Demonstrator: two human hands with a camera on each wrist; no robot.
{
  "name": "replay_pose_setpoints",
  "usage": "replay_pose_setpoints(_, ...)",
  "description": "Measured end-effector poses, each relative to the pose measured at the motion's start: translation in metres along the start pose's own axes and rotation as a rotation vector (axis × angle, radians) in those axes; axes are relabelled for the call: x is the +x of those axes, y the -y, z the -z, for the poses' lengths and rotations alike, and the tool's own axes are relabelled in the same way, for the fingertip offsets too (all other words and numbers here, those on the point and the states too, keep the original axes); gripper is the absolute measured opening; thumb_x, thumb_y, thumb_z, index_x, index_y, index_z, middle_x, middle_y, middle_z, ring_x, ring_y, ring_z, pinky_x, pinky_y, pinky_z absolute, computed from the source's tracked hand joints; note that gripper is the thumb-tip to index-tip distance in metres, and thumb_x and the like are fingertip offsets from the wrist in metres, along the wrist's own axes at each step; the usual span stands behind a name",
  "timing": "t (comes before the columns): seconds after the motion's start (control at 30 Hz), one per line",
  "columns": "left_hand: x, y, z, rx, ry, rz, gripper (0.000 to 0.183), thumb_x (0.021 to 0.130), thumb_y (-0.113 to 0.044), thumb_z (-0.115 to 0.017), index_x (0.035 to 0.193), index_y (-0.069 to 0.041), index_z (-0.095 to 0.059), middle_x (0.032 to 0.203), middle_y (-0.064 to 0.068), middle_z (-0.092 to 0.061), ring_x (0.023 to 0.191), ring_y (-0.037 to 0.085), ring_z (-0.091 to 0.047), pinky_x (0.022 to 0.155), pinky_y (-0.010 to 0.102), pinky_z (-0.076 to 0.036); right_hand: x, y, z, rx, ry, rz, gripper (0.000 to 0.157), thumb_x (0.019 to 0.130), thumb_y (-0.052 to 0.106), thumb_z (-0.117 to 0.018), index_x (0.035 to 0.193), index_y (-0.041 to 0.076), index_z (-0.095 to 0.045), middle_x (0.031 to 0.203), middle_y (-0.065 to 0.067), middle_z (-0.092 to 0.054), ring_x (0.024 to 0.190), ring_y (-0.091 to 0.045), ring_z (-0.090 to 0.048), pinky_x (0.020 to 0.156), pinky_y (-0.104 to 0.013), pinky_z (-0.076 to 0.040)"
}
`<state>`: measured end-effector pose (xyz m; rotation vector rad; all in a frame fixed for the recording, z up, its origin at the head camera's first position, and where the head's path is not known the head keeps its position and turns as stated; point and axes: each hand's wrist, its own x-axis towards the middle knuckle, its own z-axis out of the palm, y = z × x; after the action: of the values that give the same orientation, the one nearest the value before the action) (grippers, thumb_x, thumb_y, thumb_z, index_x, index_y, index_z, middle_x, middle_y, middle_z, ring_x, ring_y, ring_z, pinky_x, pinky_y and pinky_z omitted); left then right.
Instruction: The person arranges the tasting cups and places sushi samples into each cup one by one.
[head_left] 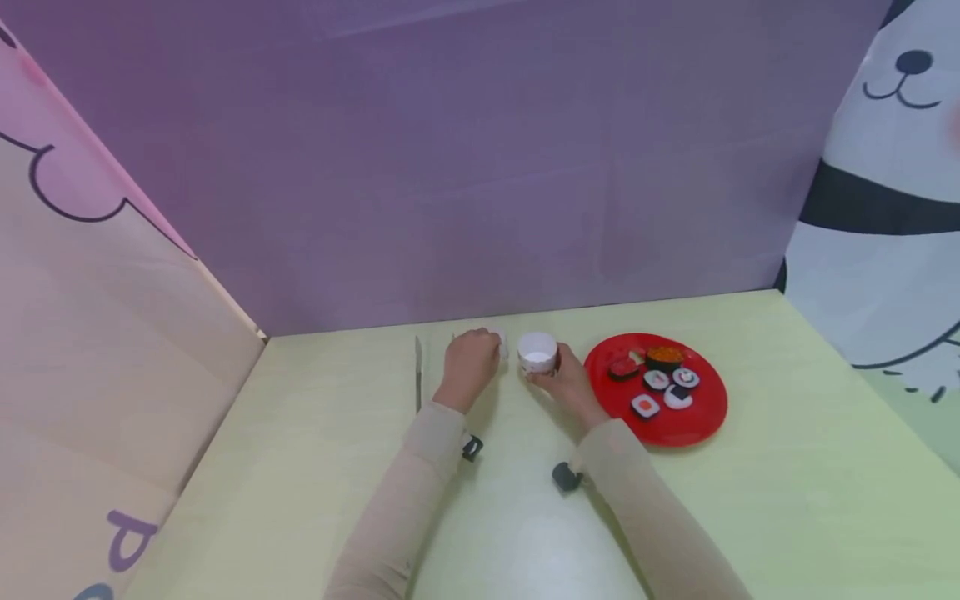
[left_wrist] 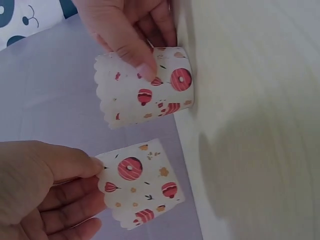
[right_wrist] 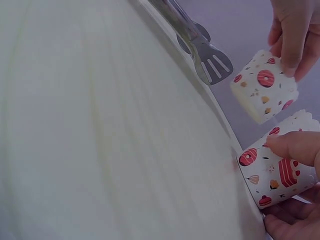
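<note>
In the left wrist view, my left hand pinches a white paper baking cup by its scalloped rim, thumb on the outside. This cup is tilted and held above the table, printed with red doughnuts and small flowers. My right hand grips a second paper baking cup of the same print, thumb along its side and fingers behind and below. From the head view this second cup is upright, its white inside showing, with the right hand at its near right side. The left hand hides most of the first cup.
A red round plate with several sushi pieces lies right of my right hand. Metal tongs with a slotted end lie beyond the cups in the right wrist view. A thin, long utensil lies left of my left hand. A purple backdrop stands behind the table.
</note>
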<state>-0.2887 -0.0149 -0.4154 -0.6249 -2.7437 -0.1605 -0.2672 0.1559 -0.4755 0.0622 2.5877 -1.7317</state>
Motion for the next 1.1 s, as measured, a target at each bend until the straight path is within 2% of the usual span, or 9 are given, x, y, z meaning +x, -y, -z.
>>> replay_pose_setpoints(0.27, 0.000, -0.002, -0.008, 0.035, 0.095, -0.001, 0.011, 0.086, -0.010, -0.063, 0.078, -0.011, -0.072, 0.071, 0.003, -0.067, 0.062, 0.018, -0.060, 0.056, 0.030, -0.049, 0.001, 0.001, 0.000, 0.006, 0.008, 0.021, 0.067, 0.086, 0.012, -0.068, 0.139, 0.000, -0.029, 0.143, -0.019, -0.037, 0.131, -0.034, -0.036, 0.107, -0.048, -0.032)
replay_pose_setpoints(0.47, -0.001, -0.003, -0.010, 0.027, 0.124, -0.008, 0.013, 0.087, -0.014, -0.063, 0.077, -0.010, -0.071, 0.072, 0.003, -0.067, 0.062, 0.019, -0.060, 0.055, 0.031, -0.049, 0.000, 0.000, 0.001, 0.009, -0.003, 0.022, 0.066, 0.086, 0.012, -0.068, 0.139, 0.000, -0.030, 0.142, -0.018, -0.038, 0.130, -0.033, -0.036, 0.107, -0.047, -0.032)
replay_pose_setpoints(0.8, -0.005, -0.002, -0.014, 0.042, 0.092, -0.032, 0.015, 0.086, -0.016, -0.065, 0.073, -0.011, -0.071, 0.068, 0.002, -0.065, 0.060, 0.018, -0.059, 0.053, 0.031, -0.048, 0.001, -0.003, -0.002, 0.006, -0.006, 0.020, 0.066, 0.086, 0.012, -0.069, 0.139, 0.000, -0.031, 0.142, -0.019, -0.039, 0.130, -0.033, -0.037, 0.107, -0.047, -0.031)
replay_pose_setpoints(1.1, -0.002, -0.006, -0.007, 0.024, 0.039, -0.090, 0.009, 0.087, -0.018, -0.066, 0.084, -0.011, -0.071, 0.075, 0.003, -0.064, 0.066, 0.018, -0.060, 0.059, 0.031, -0.049, -0.002, -0.001, -0.001, 0.011, -0.017, 0.049, 0.065, 0.085, 0.014, -0.069, 0.137, -0.003, -0.032, 0.140, -0.021, -0.041, 0.128, -0.035, -0.039, 0.106, -0.049, -0.033)
